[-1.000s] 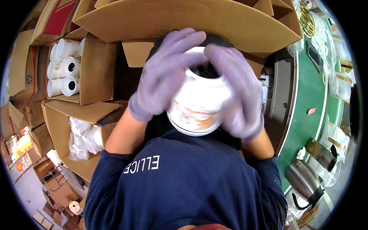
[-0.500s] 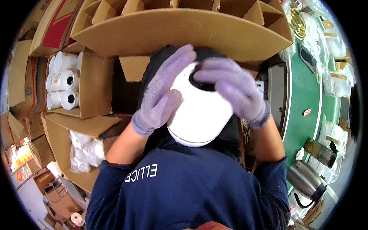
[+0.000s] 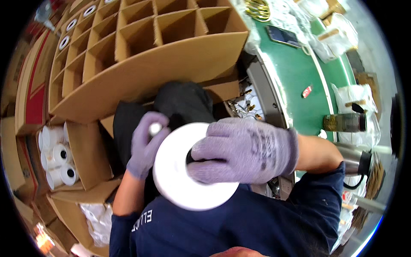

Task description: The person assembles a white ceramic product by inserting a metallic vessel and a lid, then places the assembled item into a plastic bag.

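A round white cylindrical housing (image 3: 172, 173), smooth with a dark hole in its middle, is held in front of my chest, its ring-shaped end showing. My right hand (image 3: 239, 150), in a light purple knitted glove, lies across that end, its fingertips curled at the dark hole and gripping there. My left hand (image 3: 147, 143), gloved alike, is just left of the housing, apart or barely touching; I cannot tell which. Between its thumb and curled fingers shows a small white piece (image 3: 155, 129), too blurred to name.
A cardboard carton with dividers (image 3: 141, 64) stands ahead, white round parts in some far-left cells. Left are a box of white cylinders (image 3: 53, 155) and a box of plastic-wrapped pieces (image 3: 96, 222). On the right, a green worktable (image 3: 295, 77) bears a phone (image 3: 282, 36) and a steel jug (image 3: 349, 158).
My view has turned to the right. The housing has tipped so its holed end faces up toward me. My left hand has left its side and now pinches a small white piece.
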The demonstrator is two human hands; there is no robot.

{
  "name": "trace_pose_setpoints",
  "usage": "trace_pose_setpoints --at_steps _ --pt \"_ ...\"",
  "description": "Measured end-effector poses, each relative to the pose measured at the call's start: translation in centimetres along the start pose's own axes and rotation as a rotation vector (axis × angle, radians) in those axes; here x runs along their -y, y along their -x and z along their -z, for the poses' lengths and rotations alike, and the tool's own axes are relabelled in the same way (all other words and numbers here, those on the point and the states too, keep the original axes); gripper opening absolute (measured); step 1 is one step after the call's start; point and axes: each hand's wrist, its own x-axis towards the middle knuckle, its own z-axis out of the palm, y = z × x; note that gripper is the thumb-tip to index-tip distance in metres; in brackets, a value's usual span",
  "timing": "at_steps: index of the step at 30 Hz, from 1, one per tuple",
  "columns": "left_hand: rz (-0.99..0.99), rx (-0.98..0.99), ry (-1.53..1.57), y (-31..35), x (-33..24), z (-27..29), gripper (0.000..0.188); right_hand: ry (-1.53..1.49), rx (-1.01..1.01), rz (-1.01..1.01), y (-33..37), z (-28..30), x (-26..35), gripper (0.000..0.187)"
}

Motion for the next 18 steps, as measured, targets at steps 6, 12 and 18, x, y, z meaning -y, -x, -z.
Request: trace_pose_setpoints --at_steps 6,12,18 --pt "-0.155 -0.312 -0.591 7.2 -3.6 0.9 0.032 -0.289 -0.235 -0.646 2.4 -5.2 -0.8 0.035" --pt "-0.065 -0.116 -0.668 11.7 -3.0 5.5 0.056 -0.709 -0.93 -0.997 3.6 -13.4 -8.6 0.025" --pt "0.117 0.002 -1.18 14.4 -2.0 7.0 0.052 0.067 -0.809 -1.815 26.3 -27.1 -19.3 0.03"
